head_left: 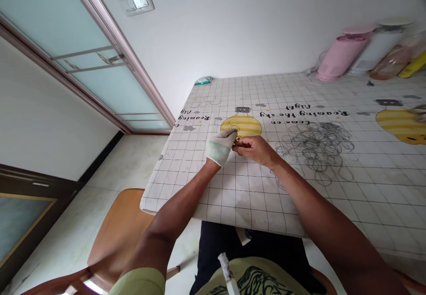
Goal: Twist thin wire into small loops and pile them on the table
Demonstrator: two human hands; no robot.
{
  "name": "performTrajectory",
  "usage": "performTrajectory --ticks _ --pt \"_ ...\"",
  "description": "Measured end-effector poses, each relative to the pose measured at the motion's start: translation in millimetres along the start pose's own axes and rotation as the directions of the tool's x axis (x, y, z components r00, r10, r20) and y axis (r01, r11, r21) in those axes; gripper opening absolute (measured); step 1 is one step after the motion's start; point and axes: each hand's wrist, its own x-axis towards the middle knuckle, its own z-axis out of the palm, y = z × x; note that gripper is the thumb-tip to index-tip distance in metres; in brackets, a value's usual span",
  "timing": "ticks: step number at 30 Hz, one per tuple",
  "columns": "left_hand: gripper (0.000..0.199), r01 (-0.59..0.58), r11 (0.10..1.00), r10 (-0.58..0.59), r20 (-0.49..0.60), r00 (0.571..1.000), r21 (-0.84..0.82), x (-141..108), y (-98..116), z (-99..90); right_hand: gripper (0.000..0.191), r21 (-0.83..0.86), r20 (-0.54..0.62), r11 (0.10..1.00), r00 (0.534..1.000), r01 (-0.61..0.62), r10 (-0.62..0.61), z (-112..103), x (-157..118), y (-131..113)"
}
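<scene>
My left hand [222,146] wears a whitish knit glove with a pale green cuff. Its fingers are pinched together over a yellow balloon print on the tablecloth. Right beside it, my bare right hand [254,149] is closed too, thumb against fingers. The fingertips of both hands meet, and whatever is between them is too small to make out. To the right of my right hand lies a loose tangle of thin dark rings [319,146], like fine wire or rubber loops. Fainter thin loops [208,101] lie beyond my left hand.
A white checked tablecloth [233,193] covers the table. Against the wall stand a pink cylinder [342,55], a white one [377,49] and a yellow item [414,66]. A green-edged item [203,80] lies at the far corner. A wooden chair [116,228] is at left; a cigarette [228,270] juts up below.
</scene>
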Motion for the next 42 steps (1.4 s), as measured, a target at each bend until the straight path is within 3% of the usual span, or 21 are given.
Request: performTrajectory --ticks 6,11,16,23,28,31,36,42 --pt "0.036 -0.034 0.999 0.034 0.005 0.999 0.020 -2 0 -14.6 0.029 -0.038 -0.113 0.999 0.994 0.010 -0.015 -9 -2 -6" --pt "0.034 0.124 0.992 -0.128 0.228 0.965 0.030 -26 -14 -21.1 0.021 -0.052 -0.220 0.998 0.974 0.045 -0.055 -18 -4 -11" --pt "0.032 0.243 0.946 -0.158 0.349 0.924 -0.215 -41 -19 -14.2 0.014 -0.249 -0.280 0.956 0.934 0.153 -0.222 -7 -1 -8" --pt "0.020 0.327 0.901 -0.242 0.295 0.924 -0.284 -36 -22 -5.3 0.014 -0.448 -0.192 0.826 0.865 0.342 -0.463 -3 -2 0" --pt "0.016 0.200 0.890 -0.205 0.033 0.978 -0.411 -30 -39 -22.3 0.015 -0.464 -0.169 0.805 0.855 0.370 -0.491 -3 -4 -3" --pt "0.017 0.107 0.887 -0.158 -0.078 0.984 -0.449 -29 -43 -33.3 0.015 -0.467 -0.163 0.795 0.846 0.387 -0.508 1 -5 -6" --pt "0.020 0.109 0.912 -0.136 -0.040 0.990 -0.394 -37 -43 -32.2 0.013 -0.451 -0.161 0.808 0.856 0.379 -0.491 -1 -5 -4" --pt "0.035 0.127 0.935 -0.137 -0.008 0.990 -0.331 -35 -47 -39.9 0.013 -0.442 -0.064 0.791 0.865 0.423 -0.498 -9 -7 -7"
